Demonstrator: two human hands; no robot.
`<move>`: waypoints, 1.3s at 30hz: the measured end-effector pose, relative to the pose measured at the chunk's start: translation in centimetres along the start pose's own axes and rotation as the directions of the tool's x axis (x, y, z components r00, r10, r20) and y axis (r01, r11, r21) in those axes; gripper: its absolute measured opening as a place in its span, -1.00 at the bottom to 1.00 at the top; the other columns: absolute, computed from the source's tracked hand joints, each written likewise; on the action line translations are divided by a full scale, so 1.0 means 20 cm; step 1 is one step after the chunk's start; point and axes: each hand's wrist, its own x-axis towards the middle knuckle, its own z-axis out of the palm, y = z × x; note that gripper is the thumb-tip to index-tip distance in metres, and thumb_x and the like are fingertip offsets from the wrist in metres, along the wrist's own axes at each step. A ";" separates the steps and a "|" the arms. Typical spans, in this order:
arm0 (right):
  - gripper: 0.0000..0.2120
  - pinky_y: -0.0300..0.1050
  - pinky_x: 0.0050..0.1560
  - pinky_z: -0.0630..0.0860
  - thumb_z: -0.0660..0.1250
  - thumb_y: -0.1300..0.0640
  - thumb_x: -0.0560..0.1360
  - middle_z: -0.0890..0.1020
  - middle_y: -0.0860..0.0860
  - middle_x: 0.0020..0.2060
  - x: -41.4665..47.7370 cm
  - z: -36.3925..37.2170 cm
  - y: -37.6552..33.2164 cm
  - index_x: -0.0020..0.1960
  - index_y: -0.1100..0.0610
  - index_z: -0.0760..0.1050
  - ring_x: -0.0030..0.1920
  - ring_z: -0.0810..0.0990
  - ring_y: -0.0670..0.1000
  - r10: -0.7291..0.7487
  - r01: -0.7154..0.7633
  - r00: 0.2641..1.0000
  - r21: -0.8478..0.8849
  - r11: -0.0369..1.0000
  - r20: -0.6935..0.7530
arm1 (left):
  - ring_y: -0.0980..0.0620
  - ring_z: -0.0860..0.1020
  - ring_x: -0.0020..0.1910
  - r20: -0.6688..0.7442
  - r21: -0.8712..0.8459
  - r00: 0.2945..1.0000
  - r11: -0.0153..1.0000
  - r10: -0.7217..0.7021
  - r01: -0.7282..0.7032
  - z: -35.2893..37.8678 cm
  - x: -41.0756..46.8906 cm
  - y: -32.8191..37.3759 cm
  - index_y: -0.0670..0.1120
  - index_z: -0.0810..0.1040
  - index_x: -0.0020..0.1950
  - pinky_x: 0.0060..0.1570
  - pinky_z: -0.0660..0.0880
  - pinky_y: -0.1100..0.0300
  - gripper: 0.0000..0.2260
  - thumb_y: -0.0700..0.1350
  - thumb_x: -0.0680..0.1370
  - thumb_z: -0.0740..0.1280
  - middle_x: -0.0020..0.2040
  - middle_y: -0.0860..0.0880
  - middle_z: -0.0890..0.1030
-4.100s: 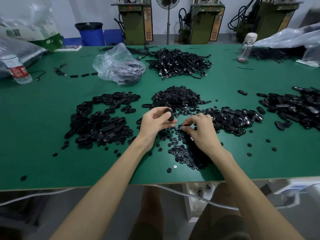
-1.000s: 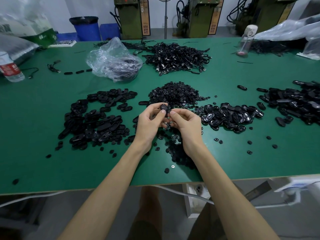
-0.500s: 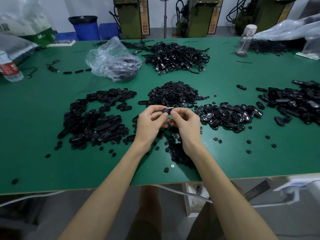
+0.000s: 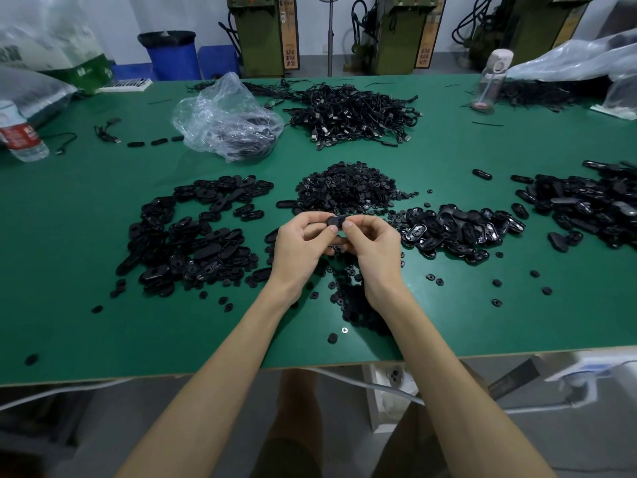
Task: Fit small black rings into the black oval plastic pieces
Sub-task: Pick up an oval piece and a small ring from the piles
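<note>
- The left hand (image 4: 299,248) and the right hand (image 4: 375,251) meet above the middle of the green counter (image 4: 69,208). Together they hold one black oval piece (image 4: 337,220).
- The oval piece is lifted off the counter and lies roughly level. The left fingers (image 4: 312,219) are curled and clamp its left end against the thumb, and the right fingers (image 4: 365,222) pinch its right end the same way.
- I cannot tell whether a ring already sits in the piece, because the thumbs cover most of it.
- Taking the hands as the centre of the dial, the heap of small black rings (image 4: 346,188) lies at 12 o'clock, just beyond the fingertips.
- More loose rings (image 4: 348,298) are scattered at 6 o'clock between the wrists, near a lone silver screw (image 4: 344,330).
- A broad spread of oval pieces (image 4: 193,236) sits at 9 o'clock and a tighter pile of ovals (image 4: 455,232) at 3 o'clock. A third pile (image 4: 586,205) lies farther out the same way.
- A tangle of black cables (image 4: 351,113) lies farther off at 12 o'clock, with a crumpled clear plastic bag (image 4: 227,119) at 11 o'clock.
- A water bottle (image 4: 20,136) at 10 o'clock carries a red label (its white print is too small to read).
- A clear drinking bottle (image 4: 489,81) with a pale cap stands at 2 o'clock.
- Behind the counter, the green machines (image 4: 265,32) bear orange strips with vertical characters, too blurred to make out. A blue bin (image 4: 172,55) stands to their left.
</note>
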 end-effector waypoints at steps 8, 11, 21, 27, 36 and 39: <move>-0.97 -0.10 -0.10 0.63 0.41 0.31 0.59 0.67 0.13 -0.19 0.00 0.00 0.00 0.02 0.27 0.62 -0.18 0.64 0.08 -0.016 0.016 1.000 0.002 1.000 0.009 | -0.03 0.75 -0.11 -0.002 0.018 1.000 1.000 0.023 -0.023 -0.01 0.00 -0.01 -0.20 0.65 0.16 -0.19 0.61 0.23 -0.84 -0.31 0.59 0.43 -0.06 -0.05 0.77; -0.97 -0.13 -0.11 0.62 0.41 0.32 0.58 0.68 0.12 -0.19 0.00 -0.01 0.00 0.02 0.27 0.62 -0.18 0.64 0.05 -0.023 0.023 1.000 0.000 1.000 0.018 | -0.03 0.75 -0.12 -0.005 0.020 1.000 1.000 0.020 -0.020 -0.01 0.01 -0.01 -0.20 0.67 0.15 -0.20 0.60 0.24 -0.86 -0.29 0.59 0.44 -0.07 -0.06 0.77; -0.96 -0.20 -0.16 0.62 0.43 0.36 0.56 0.70 0.24 -0.15 -0.03 -0.01 -0.02 0.00 0.29 0.63 -0.18 0.71 0.07 -0.060 0.059 0.997 0.019 0.998 0.052 | 0.02 0.74 -0.17 -0.019 -0.019 1.000 1.000 0.001 -0.001 0.00 0.01 -0.02 -0.13 0.66 0.04 -0.22 0.59 0.27 -0.96 -0.23 0.60 0.44 -0.12 -0.06 0.76; -0.83 -0.20 -0.12 0.63 0.35 0.38 0.60 0.74 0.00 -0.17 -0.04 -0.01 -0.02 0.05 0.23 0.70 -0.13 0.72 -0.04 -0.070 0.069 0.987 0.014 0.998 0.148 | -0.07 0.74 -0.15 -0.067 -0.063 0.997 0.998 -0.026 0.022 -0.02 0.02 -0.03 -0.24 0.64 0.13 -0.17 0.63 0.18 -0.86 -0.21 0.61 0.44 -0.12 -0.13 0.76; -0.77 -0.15 -0.07 0.65 0.38 0.33 0.61 0.66 0.09 -0.15 -0.04 -0.01 -0.04 0.24 0.18 0.61 -0.15 0.72 0.01 -0.040 0.036 0.991 0.036 0.999 0.126 | 0.06 0.71 -0.21 -0.067 -0.056 0.997 0.998 -0.037 0.033 -0.01 0.02 -0.02 -0.21 0.62 0.11 -0.25 0.57 0.27 -0.91 -0.23 0.63 0.41 -0.20 -0.02 0.74; -0.89 -0.14 -0.09 0.65 0.40 0.30 0.60 0.69 0.06 -0.20 -0.03 -0.01 -0.03 0.13 0.25 0.61 -0.21 0.69 -0.01 -0.021 0.021 0.996 0.000 1.000 0.084 | 0.09 0.69 -0.24 -0.022 -0.028 1.000 0.999 -0.018 0.018 0.00 0.02 -0.01 -0.19 0.63 0.06 -0.26 0.55 0.29 -0.96 -0.25 0.63 0.40 -0.21 -0.01 0.73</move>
